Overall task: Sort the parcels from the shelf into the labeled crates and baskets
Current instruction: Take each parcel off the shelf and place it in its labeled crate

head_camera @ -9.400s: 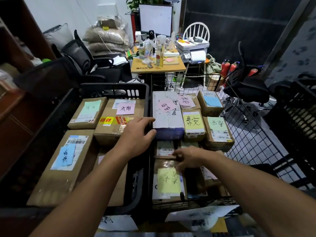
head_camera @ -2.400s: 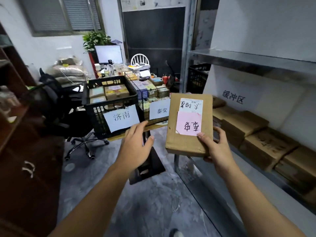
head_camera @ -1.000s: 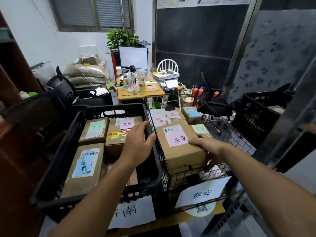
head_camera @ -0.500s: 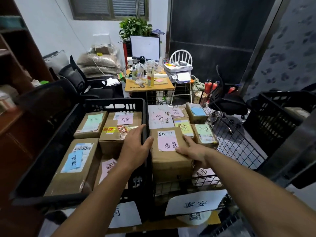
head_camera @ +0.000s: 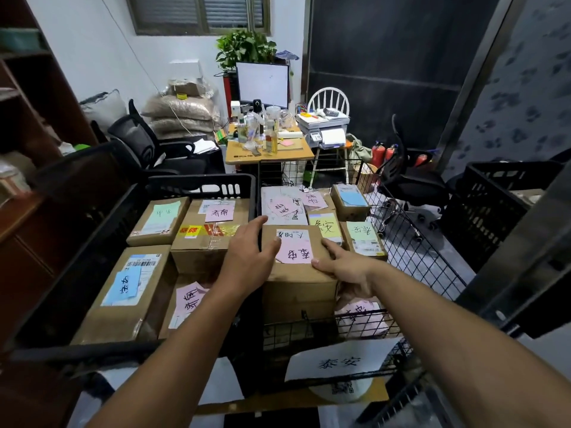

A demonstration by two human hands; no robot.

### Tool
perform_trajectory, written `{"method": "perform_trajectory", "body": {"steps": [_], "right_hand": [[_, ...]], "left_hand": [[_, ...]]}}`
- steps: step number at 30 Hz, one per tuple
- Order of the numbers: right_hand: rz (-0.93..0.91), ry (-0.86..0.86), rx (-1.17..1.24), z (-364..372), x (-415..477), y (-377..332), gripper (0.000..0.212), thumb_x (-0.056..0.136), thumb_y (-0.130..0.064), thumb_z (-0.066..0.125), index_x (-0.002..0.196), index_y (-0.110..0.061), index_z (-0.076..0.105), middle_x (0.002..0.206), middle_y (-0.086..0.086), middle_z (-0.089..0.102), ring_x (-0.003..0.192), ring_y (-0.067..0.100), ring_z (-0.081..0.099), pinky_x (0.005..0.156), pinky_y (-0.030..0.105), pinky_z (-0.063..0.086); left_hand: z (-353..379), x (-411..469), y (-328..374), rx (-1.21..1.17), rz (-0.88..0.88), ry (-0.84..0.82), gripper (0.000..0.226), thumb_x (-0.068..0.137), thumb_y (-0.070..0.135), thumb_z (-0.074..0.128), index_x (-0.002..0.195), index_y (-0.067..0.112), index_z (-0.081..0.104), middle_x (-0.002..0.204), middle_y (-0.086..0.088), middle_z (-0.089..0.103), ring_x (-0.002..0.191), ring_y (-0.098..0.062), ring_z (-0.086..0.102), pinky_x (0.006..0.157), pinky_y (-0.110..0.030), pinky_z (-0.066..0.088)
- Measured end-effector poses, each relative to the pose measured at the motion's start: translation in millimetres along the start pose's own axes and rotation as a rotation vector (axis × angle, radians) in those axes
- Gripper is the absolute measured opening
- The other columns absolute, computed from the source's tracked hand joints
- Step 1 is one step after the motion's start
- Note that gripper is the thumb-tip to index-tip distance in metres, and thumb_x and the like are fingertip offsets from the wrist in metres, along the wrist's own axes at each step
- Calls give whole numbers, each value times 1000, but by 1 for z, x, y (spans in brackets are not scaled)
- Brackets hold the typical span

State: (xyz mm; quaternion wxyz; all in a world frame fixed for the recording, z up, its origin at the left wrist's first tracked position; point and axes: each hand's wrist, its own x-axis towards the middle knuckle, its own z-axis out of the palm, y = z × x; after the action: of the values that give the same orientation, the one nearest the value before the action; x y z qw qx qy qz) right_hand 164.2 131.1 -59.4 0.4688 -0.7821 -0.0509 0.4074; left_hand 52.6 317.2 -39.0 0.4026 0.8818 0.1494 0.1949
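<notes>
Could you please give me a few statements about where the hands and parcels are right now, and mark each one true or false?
1. Both hands rest on the parcel with the pink note in the wire basket. True: left hand, right hand.
2. The parcel with the blue note lies in the wire basket. False: it lies in the black plastic crate.
3. The right hand is lifting the parcel clear of the basket. False: it sits on other parcels.
4. The basket's front sign reads 泰安. True.
</notes>
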Motion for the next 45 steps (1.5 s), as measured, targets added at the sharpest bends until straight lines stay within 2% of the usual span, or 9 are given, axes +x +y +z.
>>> {"method": "perform_trajectory", "body": {"steps": [10, 15, 22, 26, 33, 40, 42, 43, 45], "right_hand": [[-8, 1, -49, 8, 7, 14, 87, 99, -43, 61, 156, -55, -3, 149, 18, 40, 114, 44, 59, 86, 64, 56], [-104, 28, -333, -14, -1, 16, 75, 100, -62, 44, 158, -50, -1, 165, 13, 24, 142, 42, 37, 96, 46, 47], [31, -57, -944, -56, 5, 43, 81, 93, -32, 70, 158, -42, 22, 159, 4, 39, 135, 30, 47, 111, 50, 41], [135, -202, -1252, -42, 16, 41, 87, 96, -19, 61, 157, -52, 7, 168, 3, 18, 151, 36, 25, 117, 59, 32], [285, -227, -1368, -42, 19, 42, 91, 99, -2, 41, 151, -65, -1, 171, 3, 3, 154, 37, 13, 115, 56, 32], [358, -142, -1277, -59, 21, 48, 74, 105, -20, 40, 154, -60, 2, 170, 10, 5, 153, 40, 11, 117, 57, 26], [327, -144, -1270, -60, 25, 50, 70, 94, -64, 52, 156, -49, 24, 166, 13, 24, 148, 42, 28, 113, 55, 32], [243, -177, -1329, -59, 24, 48, 94, 73, -88, 56, 153, -44, 37, 161, 13, 34, 144, 42, 36, 112, 54, 36], [277, -225, -1304, -60, 28, 51, 85, 79, -74, 65, 153, -54, 28, 163, 7, 28, 147, 43, 29, 114, 58, 32]], "left_hand": [[15, -3, -1, 146, 99, -36, 59, 97, 39, 57, 151, 26, 37, 149, -1, 43, 138, -22, 35, 113, -41, 30], [22, 5, 2, 743, 230, -508, 60, 98, 61, 37, 153, 47, 18, 164, 6, 19, 151, -21, 11, 122, -53, 2], [27, 19, 18, 792, 379, -705, 69, 93, 71, 39, 153, 51, 10, 166, 8, 6, 153, -23, -5, 118, -63, -10], [41, 23, 20, 764, 322, -922, 91, 86, 67, 58, 153, 52, -2, 166, 10, -7, 152, -28, -11, 118, -61, -1], [44, 26, 18, 759, 320, -889, 80, 98, 35, 59, 151, 55, 3, 166, 10, 5, 149, -27, 18, 118, -52, 26], [37, 21, 11, 771, 374, -841, 78, 99, 25, 56, 150, 56, 6, 165, 9, 13, 144, -27, 31, 112, -46, 39], [38, 19, 12, 791, 396, -820, 77, 99, 24, 57, 150, 54, 7, 164, 6, 16, 142, -29, 34, 110, -45, 42], [39, 18, 14, 804, 406, -811, 77, 99, 23, 57, 150, 53, 8, 164, 5, 16, 141, -30, 35, 109, -45, 43], [40, 13, 17, 837, 414, -813, 78, 98, 22, 58, 150, 52, 7, 163, 2, 17, 140, -32, 35, 108, -46, 44]]}}
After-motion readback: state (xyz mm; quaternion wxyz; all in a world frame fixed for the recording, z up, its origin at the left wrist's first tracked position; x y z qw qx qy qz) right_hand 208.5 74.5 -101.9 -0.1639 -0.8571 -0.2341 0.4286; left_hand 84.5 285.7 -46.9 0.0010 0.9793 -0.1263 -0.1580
